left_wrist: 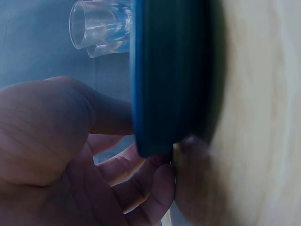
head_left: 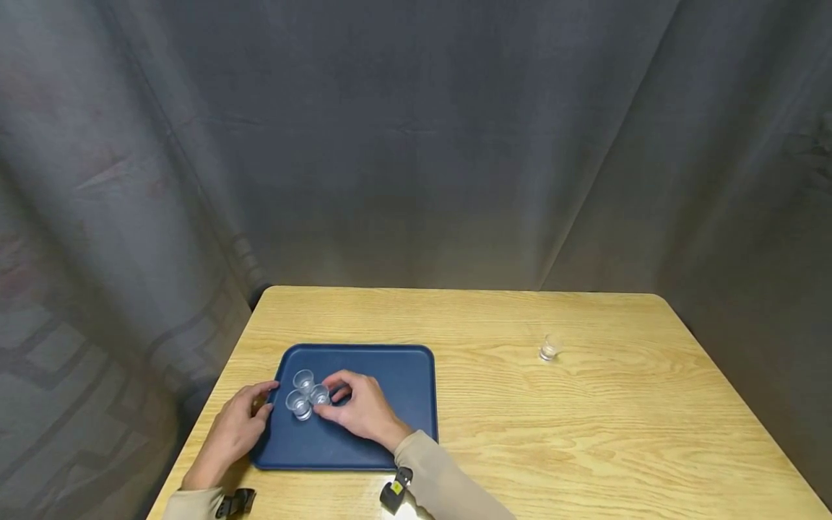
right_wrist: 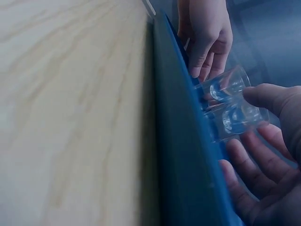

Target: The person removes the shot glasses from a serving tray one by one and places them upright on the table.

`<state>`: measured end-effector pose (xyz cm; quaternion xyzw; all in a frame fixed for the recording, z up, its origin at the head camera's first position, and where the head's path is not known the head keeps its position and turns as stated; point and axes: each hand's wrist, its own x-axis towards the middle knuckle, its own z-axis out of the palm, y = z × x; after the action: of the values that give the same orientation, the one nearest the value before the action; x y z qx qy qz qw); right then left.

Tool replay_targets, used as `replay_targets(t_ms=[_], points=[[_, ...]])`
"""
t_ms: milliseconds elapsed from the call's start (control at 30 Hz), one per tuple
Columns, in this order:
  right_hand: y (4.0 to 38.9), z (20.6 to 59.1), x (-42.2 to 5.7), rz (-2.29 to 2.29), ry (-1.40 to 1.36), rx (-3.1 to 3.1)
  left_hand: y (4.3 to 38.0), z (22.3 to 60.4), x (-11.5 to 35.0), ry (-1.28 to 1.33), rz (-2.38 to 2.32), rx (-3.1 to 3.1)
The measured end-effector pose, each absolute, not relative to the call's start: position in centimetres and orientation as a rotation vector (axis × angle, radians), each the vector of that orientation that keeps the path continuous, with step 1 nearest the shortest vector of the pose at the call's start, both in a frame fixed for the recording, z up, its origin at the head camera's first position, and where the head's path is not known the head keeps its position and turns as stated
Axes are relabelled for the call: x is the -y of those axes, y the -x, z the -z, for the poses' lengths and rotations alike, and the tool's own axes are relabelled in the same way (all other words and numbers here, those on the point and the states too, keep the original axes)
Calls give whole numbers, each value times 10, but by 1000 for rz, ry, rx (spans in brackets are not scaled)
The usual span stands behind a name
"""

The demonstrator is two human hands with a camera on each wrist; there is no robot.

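Three small clear shot glasses [head_left: 302, 379] stand close together on the left part of a blue tray [head_left: 390, 375]. My right hand [head_left: 364, 408] holds the rightmost shot glass [head_left: 319, 394] between thumb and fingers. In the right wrist view, the thumb lies at the glass's rim [right_wrist: 256, 114] and the fingers curve round its other side. At the tray's left edge, my left hand [head_left: 237, 426] grips the rim, its thumb and forefinger on it. The left wrist view shows the thumb against the tray's rim [left_wrist: 141, 70] and the other fingers curled by its outer edge.
Another clear shot glass [head_left: 549, 349] stands alone on the wooden table [head_left: 585, 433], well right of the tray. Grey curtains [head_left: 403, 144] hang behind the table and along both sides.
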<state>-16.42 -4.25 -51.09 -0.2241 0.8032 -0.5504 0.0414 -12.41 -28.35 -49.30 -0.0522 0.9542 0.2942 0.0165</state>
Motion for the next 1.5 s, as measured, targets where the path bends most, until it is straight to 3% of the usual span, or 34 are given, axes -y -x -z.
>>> replay_targets(t_ms=[867,1500], points=[[170,506,23,1968,523,-2432,124,496,285,140,-941,-2953],[185,508,-21,2062,437,-2511,125,495,285,151,-938,-2948]])
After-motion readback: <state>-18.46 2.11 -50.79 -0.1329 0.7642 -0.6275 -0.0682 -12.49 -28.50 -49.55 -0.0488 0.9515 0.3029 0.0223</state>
